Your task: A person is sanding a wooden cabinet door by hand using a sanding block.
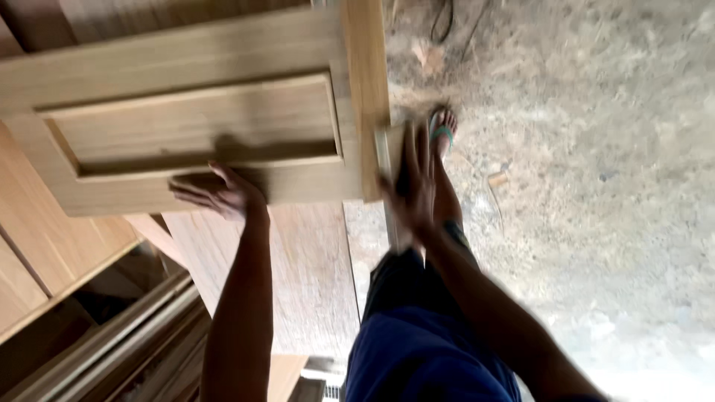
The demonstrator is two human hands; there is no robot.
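Panelled door point(194, 119), pale bare wood, lies flat across the upper left of the head view, its right edge hanging over the floor. Nearest to me: my dark blue shorts point(424, 350) at bottom centre, both forearms reaching up from there. Stacked timber strips point(112, 342) sit low on the left, a plywood sheet point(298, 275) just under the door.

My left hand point(220, 195) rests flat on the door's near rail, fingers spread apart, gripping nothing. My right hand point(411, 186) is pressed against the door's right edge with a small flat wooden block point(389, 149) under the palm; fingers look stretched along it, but motion blur hides whether they curl round it, so I cannot tell if it is clamped.

Progress, as a judgement: frame and raised panel are joined and look smooth and unfinished, no stain or varnish visible; work seems to be on the right edge only. How much of that edge is done I cannot tell.

Further out: my foot in a teal sandal point(443, 132) on the dusty concrete floor point(596, 186), a wood offcut point(497, 179) to its right, a dark cable point(445, 22) at far top.

Packages, labels, signs: none visible.
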